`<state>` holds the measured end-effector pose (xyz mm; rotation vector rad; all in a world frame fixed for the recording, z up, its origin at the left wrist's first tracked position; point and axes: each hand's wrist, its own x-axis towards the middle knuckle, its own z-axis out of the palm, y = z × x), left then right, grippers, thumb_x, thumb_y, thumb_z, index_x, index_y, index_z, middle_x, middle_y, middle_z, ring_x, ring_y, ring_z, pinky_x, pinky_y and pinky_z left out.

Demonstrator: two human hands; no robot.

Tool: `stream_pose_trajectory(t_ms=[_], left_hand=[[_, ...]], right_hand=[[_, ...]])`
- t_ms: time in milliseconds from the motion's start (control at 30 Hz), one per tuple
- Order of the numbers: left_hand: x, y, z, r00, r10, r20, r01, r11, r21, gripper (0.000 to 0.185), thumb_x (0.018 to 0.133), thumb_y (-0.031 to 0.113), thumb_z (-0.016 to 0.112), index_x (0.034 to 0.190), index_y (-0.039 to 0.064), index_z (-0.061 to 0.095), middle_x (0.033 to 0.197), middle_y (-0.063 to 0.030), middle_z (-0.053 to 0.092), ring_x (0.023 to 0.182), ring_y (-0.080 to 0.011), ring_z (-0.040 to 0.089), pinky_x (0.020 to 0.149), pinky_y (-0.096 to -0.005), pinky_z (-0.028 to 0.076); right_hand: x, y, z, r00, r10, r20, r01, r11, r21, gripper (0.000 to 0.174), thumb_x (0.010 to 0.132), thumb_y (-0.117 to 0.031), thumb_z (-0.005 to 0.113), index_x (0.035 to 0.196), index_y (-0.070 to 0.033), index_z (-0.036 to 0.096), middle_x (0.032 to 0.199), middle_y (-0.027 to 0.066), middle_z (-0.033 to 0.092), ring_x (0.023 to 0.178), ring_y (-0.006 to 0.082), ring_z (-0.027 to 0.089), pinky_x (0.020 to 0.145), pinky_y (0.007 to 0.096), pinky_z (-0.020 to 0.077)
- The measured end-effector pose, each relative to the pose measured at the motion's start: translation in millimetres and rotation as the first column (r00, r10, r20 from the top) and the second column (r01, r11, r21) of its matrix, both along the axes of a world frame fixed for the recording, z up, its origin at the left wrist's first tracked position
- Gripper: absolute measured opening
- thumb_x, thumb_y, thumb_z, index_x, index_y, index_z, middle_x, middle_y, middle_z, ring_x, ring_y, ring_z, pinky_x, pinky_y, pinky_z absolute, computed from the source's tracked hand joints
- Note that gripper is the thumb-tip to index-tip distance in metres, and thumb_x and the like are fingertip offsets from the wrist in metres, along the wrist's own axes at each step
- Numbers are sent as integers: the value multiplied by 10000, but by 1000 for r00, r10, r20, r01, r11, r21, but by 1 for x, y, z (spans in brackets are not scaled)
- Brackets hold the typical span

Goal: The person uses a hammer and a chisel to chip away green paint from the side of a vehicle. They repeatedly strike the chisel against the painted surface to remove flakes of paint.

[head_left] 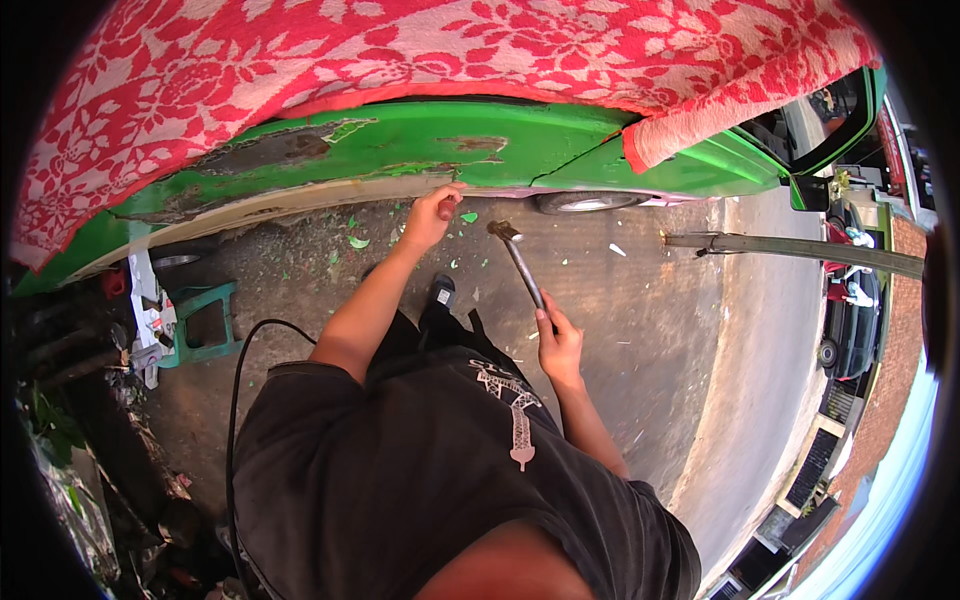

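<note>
My left hand (429, 219) is closed around the reddish handle of a hand tool (447, 208), possibly a chisel or screwdriver, held against the lower side of a green car body (555, 142). Bare grey-brown patches and cracked, chipped paint mark the panel above that hand. The tool's far end is hard to make out. In my right hand (559, 341) is a hammer (521, 262) with a metal head, raised to the right of the left hand and apart from the tool and the car. A red and pink floral blanket (525, 45) covers the upper part of the car.
Green paint flakes (358, 242) lie on the pavement below the car. A green plastic stool (202, 356) stands at the left, near a black cable (235, 420). On the right are a post (795, 249), the car's wheel (592, 202), a road and a parked dark car (855, 330).
</note>
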<state>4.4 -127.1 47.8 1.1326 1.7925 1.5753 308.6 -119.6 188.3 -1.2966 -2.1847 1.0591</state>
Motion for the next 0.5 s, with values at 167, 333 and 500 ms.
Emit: stream_pose_trajectory(t_ms=[167,333,500], left_hand=[[-2,1,-3,1000,-13,0,13,1000,-4,292,768,-145,555,983,51,575,1227,-97,670,1060,-294,666,898,-339,521],[3,1,-2,993,-9,-119,8,1000,-9,289,766,-128,580,993,51,580,1247,-102,657,1110,-299,648,910,-346,530],[6,2,-2,988,-7,-156,6,1000,-12,295,764,-123,590,1000,52,583,1253,-105,651,1127,-307,639,915,-357,538]], right_hand=[[-3,1,-4,997,26,-76,-23,999,32,334,938,-130,642,1267,-76,646,801,190,681,612,147,599,619,292,493],[-1,4,0,999,29,-18,-30,999,-21,328,940,-126,638,1263,-73,648,824,197,692,633,144,623,627,291,497],[-6,4,-2,996,54,-66,-51,997,51,326,941,-143,641,1261,-81,652,761,165,664,596,192,620,598,306,496]])
